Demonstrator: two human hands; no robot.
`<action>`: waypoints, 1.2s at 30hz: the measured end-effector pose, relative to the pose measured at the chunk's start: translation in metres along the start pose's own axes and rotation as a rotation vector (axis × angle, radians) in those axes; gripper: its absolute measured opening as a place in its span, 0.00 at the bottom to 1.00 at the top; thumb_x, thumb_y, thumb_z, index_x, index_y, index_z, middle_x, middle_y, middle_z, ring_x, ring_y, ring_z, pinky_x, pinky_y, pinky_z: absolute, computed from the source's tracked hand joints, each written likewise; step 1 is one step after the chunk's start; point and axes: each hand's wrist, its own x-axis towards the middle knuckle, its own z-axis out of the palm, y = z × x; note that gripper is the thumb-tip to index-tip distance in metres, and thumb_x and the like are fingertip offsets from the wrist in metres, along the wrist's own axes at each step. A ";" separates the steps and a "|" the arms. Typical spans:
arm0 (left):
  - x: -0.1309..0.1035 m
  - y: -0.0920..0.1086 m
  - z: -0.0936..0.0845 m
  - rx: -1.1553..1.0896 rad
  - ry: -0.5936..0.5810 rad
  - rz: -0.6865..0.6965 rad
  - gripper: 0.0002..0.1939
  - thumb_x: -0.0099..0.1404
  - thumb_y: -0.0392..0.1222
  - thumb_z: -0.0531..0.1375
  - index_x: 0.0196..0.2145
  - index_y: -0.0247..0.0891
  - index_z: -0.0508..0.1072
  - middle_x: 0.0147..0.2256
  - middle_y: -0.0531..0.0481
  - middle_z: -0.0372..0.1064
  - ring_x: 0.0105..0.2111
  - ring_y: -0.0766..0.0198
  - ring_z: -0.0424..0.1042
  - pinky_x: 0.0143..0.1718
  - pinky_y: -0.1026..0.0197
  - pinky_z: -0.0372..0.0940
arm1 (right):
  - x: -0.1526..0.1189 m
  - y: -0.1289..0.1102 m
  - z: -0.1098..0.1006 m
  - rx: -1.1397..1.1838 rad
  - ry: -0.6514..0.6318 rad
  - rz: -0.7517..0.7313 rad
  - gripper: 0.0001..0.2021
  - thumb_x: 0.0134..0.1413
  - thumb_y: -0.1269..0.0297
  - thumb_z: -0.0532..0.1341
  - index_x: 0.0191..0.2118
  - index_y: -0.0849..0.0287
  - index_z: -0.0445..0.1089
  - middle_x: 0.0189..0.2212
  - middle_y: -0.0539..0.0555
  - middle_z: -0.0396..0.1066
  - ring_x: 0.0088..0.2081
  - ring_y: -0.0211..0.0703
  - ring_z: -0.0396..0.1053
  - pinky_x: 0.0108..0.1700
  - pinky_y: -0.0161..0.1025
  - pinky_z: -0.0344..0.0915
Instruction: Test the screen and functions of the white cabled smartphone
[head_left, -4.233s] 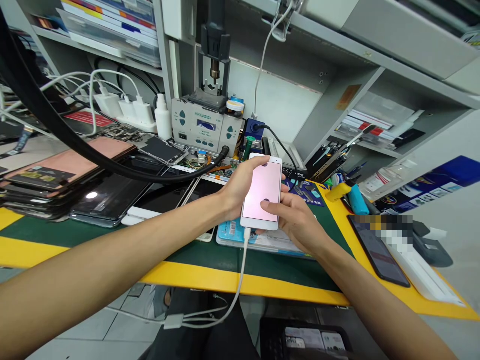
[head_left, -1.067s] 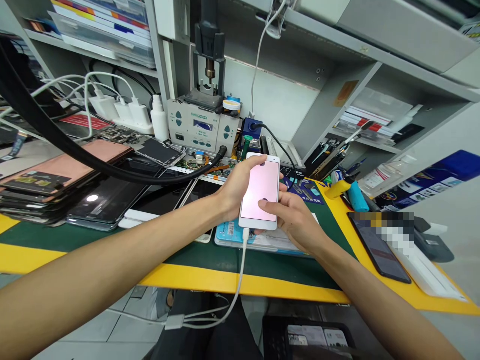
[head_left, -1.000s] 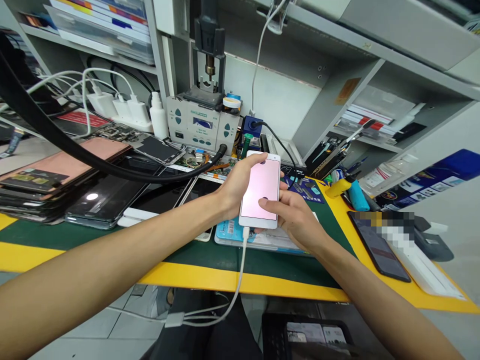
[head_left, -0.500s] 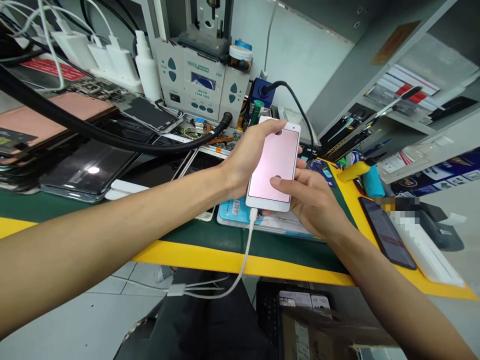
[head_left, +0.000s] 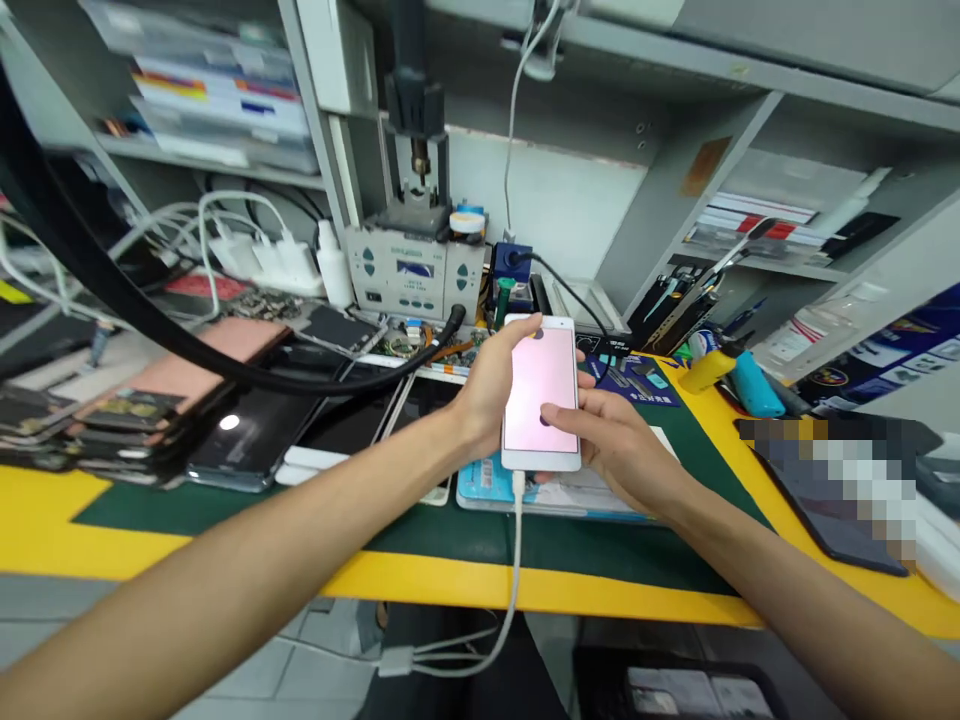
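1. The white smartphone (head_left: 541,385) sits at the centre of the frame, its screen lit pale pink, tilted up towards the wearer. It is held over a blue-and-clear plastic pack (head_left: 484,490); whether it touches the pack cannot be told.

2. The left hand (head_left: 487,385) grasps the phone along its left edge, the thumb reaching over the upper left of the screen beside a dark round spot.

3. The right hand (head_left: 619,440) grips the lower right side, its thumb laid on the lower screen by a second dark spot. Fingertips show past the right edge; whose they are is hard to tell.

4. A white charging cable (head_left: 517,550) is plugged into the bottom edge and hangs over the yellow table edge (head_left: 420,588) to a splitter block (head_left: 396,661) at lower centre.

5. The phone should be light and rigid, with a smooth, probably slippery face. The glass looks the fragile part, so pressing hard or dropping it would be the risk.

6. The long side edges seem the best hold, with fingers supporting the back and the thumbs free. The bottom edge is poorer: a tug or twist there could strain the plug.

7. A black hose (head_left: 247,372) loops across the left, near the left forearm, so lifting the phone that way might snag.
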 end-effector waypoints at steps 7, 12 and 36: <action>-0.006 0.007 0.004 -0.064 -0.072 0.001 0.30 0.68 0.60 0.47 0.44 0.32 0.75 0.36 0.38 0.77 0.30 0.53 0.77 0.30 0.56 0.70 | 0.000 -0.006 0.001 0.108 -0.007 -0.027 0.14 0.53 0.57 0.67 0.37 0.64 0.74 0.33 0.60 0.77 0.32 0.45 0.75 0.27 0.40 0.77; -0.010 0.013 0.009 -0.051 -0.066 -0.022 0.31 0.69 0.60 0.47 0.48 0.31 0.75 0.40 0.36 0.77 0.33 0.51 0.77 0.34 0.55 0.70 | 0.000 -0.005 0.000 0.146 -0.008 -0.099 0.12 0.56 0.59 0.64 0.40 0.65 0.72 0.31 0.58 0.76 0.32 0.45 0.75 0.27 0.40 0.75; -0.014 0.008 0.014 -0.016 -0.252 -0.188 0.33 0.71 0.62 0.44 0.59 0.32 0.65 0.48 0.31 0.72 0.41 0.42 0.75 0.47 0.37 0.64 | 0.011 -0.008 -0.017 0.340 0.141 -0.031 0.15 0.60 0.56 0.57 0.37 0.65 0.71 0.27 0.57 0.74 0.24 0.43 0.72 0.23 0.36 0.68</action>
